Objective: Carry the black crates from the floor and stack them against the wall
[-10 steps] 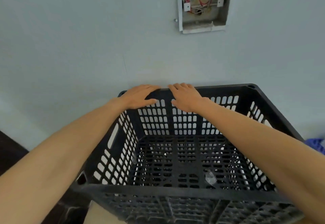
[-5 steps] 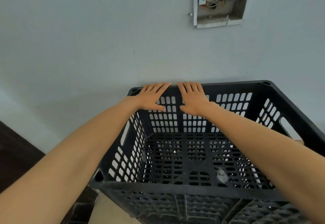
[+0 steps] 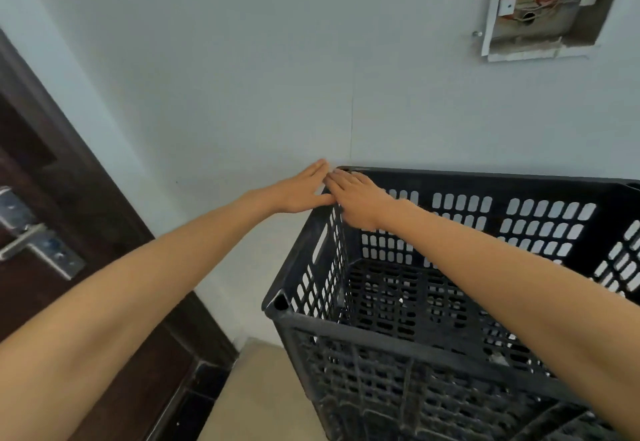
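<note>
A black perforated crate (image 3: 349,331) stands high against the pale wall (image 3: 242,77), its far rim touching or almost touching it. It rests on another black crate (image 3: 433,409) seen below its near wall. Both my arms reach to the crate's far left corner. My left hand (image 3: 300,191) lies flat on the outside of that corner with its fingers stretched toward the wall. My right hand (image 3: 356,198) rests over the corner rim from the inside, fingers straight. Neither hand wraps around anything. The top crate is nearly empty inside.
A dark brown door (image 3: 41,170) with a metal lever handle (image 3: 24,243) fills the left side. An open wall box with red wires (image 3: 540,0) sits at upper right. Beige floor tile (image 3: 263,399) shows between the door frame and the crates.
Both hands slid from the middle of the far rim to its far left corner. The view swung left, bringing the door into sight.
</note>
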